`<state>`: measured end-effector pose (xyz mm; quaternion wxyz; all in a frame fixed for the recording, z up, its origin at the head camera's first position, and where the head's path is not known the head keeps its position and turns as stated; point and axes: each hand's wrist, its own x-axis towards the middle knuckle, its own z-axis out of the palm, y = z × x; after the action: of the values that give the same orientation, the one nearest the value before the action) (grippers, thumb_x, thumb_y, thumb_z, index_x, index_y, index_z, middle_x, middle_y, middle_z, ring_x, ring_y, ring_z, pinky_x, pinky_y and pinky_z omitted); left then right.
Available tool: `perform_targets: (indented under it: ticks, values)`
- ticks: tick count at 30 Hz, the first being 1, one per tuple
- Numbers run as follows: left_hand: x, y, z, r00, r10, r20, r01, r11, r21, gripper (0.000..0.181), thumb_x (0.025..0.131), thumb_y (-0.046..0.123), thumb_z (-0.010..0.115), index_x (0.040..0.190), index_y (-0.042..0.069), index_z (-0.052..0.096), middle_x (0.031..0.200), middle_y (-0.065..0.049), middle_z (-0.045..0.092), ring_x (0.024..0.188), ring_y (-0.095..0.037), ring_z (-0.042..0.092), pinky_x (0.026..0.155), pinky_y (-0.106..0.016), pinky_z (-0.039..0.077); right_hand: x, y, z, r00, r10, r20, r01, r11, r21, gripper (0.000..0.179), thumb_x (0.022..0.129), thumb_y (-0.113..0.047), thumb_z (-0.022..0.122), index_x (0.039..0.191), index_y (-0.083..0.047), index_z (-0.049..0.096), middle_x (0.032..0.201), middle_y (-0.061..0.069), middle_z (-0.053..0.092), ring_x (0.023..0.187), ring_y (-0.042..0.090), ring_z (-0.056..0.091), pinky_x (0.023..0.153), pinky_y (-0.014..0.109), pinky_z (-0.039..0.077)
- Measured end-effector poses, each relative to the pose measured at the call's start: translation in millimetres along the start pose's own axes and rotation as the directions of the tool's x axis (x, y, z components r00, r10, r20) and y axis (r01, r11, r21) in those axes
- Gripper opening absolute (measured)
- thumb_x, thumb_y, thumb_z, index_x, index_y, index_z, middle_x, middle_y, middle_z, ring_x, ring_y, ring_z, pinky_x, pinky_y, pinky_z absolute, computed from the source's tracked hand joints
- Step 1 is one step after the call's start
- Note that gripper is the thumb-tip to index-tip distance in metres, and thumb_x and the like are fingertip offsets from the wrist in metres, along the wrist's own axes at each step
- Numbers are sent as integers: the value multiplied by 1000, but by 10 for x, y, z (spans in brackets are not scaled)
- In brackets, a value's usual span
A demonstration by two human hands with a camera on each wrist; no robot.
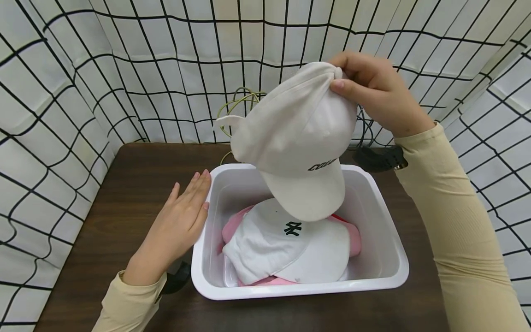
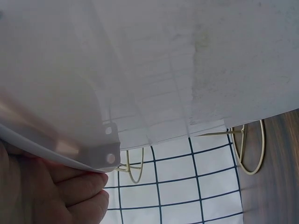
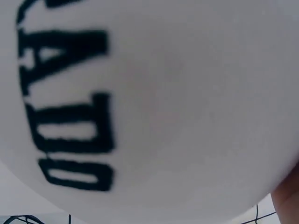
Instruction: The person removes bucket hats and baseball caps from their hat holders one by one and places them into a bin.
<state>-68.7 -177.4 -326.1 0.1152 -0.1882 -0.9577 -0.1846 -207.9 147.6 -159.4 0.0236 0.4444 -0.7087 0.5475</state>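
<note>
My right hand [image 1: 373, 92] pinches a white baseball cap [image 1: 298, 120] by the top of its crown. The cap hangs brim down over a white plastic tub [image 1: 383, 240], dark lettering on its front; that lettering fills part of the right wrist view. Inside the tub lies a second white cap [image 1: 265, 249] with a black monogram, on top of something pink [image 1: 354, 240] that is mostly covered. My left hand [image 1: 178, 221] rests with straight fingers against the tub's left rim. In the left wrist view, its fingers [image 2: 84, 196] touch the rim's edge.
The tub stands on a dark wooden table [image 1: 108, 230]. Black wire grid panels [image 1: 178, 78] with white backing enclose the back and both sides. Yellowish wire loops [image 1: 242, 99] and dark wires [image 1: 365, 127] show behind the raised cap.
</note>
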Motion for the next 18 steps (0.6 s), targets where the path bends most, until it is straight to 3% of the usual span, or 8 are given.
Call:
perform_targets:
  ticks: [6,9,11,13,18]
  values:
    - [-1,-9,1,1000,-12,1,12,1000,-5,54,97,16,43,145,-5,29,150,-19,28,137,-34,28,109,-58,15,-153,-76,-28,990,65,123,-71,997,43,14,93,3,52,101,10,62,87,16,61,70,19,54,57,24,45]
    - [-1,-7,6,1000,-17,5,17,1000,-6,54,97,17,43,145,-5,28,150,-19,28,138,-34,27,110,-58,14,-212,-113,-48,962,107,251,-120,992,36,15,93,6,49,101,8,61,90,16,60,75,20,55,59,26,47]
    - [0,-4,8,1000,-18,8,18,1000,-8,54,97,17,42,145,-5,28,150,-19,27,138,-34,26,110,-58,14,-239,-128,-64,924,144,354,-156,988,6,16,94,6,47,102,6,61,92,15,59,77,20,55,60,27,49]
    - [2,-1,11,1000,-16,8,16,1000,-12,54,97,17,42,145,-5,28,150,-19,27,138,-34,26,110,-58,14,-253,-123,-73,873,172,456,-173,984,-39,19,94,6,47,104,2,62,96,15,59,82,21,56,62,28,50]
    - [4,4,14,1000,-16,2,16,1000,-20,54,97,17,43,145,-5,28,150,-19,27,138,-34,26,109,-59,14,-210,-13,36,710,221,668,-219,972,-89,22,96,1,47,109,-8,63,100,10,60,86,22,56,64,32,52]
